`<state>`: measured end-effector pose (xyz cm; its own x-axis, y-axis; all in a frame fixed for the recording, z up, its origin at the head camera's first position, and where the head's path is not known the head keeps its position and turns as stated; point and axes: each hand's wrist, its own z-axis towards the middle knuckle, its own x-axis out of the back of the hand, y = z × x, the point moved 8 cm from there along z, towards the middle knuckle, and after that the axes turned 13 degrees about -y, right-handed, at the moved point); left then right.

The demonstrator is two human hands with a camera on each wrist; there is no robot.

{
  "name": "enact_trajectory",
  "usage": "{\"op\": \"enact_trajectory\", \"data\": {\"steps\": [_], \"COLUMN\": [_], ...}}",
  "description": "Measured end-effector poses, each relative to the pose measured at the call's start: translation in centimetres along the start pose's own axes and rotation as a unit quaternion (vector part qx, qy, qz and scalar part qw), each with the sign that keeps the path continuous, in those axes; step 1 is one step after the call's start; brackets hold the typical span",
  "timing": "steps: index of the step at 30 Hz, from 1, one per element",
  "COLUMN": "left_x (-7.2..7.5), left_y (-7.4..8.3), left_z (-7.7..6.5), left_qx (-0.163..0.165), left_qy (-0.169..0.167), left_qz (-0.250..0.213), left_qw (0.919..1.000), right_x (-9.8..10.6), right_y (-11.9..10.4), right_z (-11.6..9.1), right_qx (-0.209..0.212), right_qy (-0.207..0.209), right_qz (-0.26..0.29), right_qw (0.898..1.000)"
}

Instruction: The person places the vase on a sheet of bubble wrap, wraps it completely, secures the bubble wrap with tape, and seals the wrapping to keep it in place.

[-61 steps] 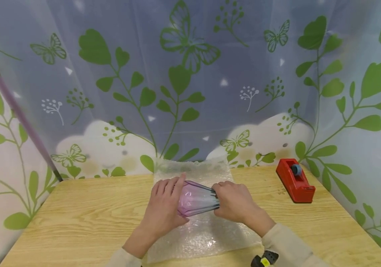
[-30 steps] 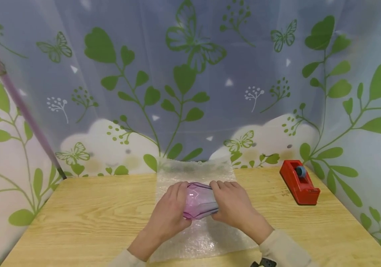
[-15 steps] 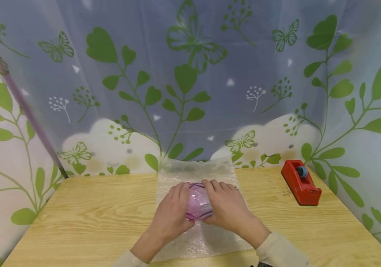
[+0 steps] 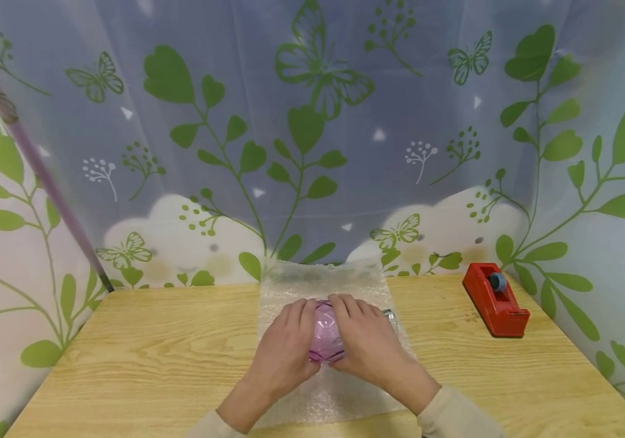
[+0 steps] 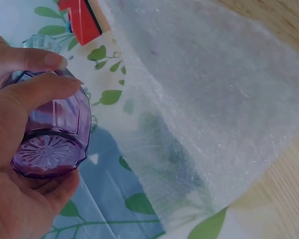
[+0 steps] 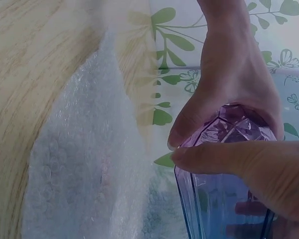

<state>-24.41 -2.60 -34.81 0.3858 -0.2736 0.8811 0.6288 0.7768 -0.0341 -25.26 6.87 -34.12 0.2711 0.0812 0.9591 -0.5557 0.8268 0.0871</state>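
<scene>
A faceted glass vase (image 4: pixel 326 331), purple fading to blue, lies sideways over the bubble wrap (image 4: pixel 326 283). My left hand (image 4: pixel 285 344) grips its purple base end, and my right hand (image 4: pixel 369 340) holds it round the middle. Between the hands only a short purple band shows in the head view. The pale mouth end peeks out past the right hand. In the left wrist view the vase's base (image 5: pixel 47 154) shows a starburst pattern, with both thumbs close together along its side. The right wrist view shows the blue part of the vase (image 6: pixel 217 199) under the right thumb.
A red tape dispenser (image 4: pixel 495 304) with a small blue roll stands at the right on the wooden table (image 4: pixel 154 359). The bubble wrap's far end reaches up against the patterned curtain (image 4: pixel 225 152) behind the table. A purple pole (image 4: pixel 44 164) leans at the left.
My right hand has slid left along the vase from its narrow end to the middle, closer to the left hand. The mouth end now shows beyond it. The left hand keeps its grip.
</scene>
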Motion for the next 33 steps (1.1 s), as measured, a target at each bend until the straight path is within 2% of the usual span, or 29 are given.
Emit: {"op": "enact_trajectory", "data": {"steps": [5, 12, 24, 33], "left_x": [-0.1, -0.9, -2.8, -3.5], "left_y": [0.3, 0.8, 1.9, 2.6], "left_z": [0.1, -0.2, -1.7, -2.8], "left_qx": [0.009, 0.007, -0.028, -0.012], "left_qy": [-0.008, -0.038, -0.081, -0.128], "left_qz": [0.010, 0.026, 0.023, 0.034], "left_qw": [0.9999, 0.9989, 0.9961, 0.9911], "right_x": [-0.1, -0.8, -2.7, -4.0], "right_y": [-0.2, -0.4, -0.8, -1.2], "right_z": [-0.1, -0.6, -2.1, -3.1], "right_qx": [0.002, 0.005, 0.010, 0.017], "right_qy": [-0.002, -0.023, -0.098, -0.123], "right_qz": [-0.013, -0.012, 0.013, 0.041], "right_qw": [1.000, 1.000, 0.995, 0.991]}}
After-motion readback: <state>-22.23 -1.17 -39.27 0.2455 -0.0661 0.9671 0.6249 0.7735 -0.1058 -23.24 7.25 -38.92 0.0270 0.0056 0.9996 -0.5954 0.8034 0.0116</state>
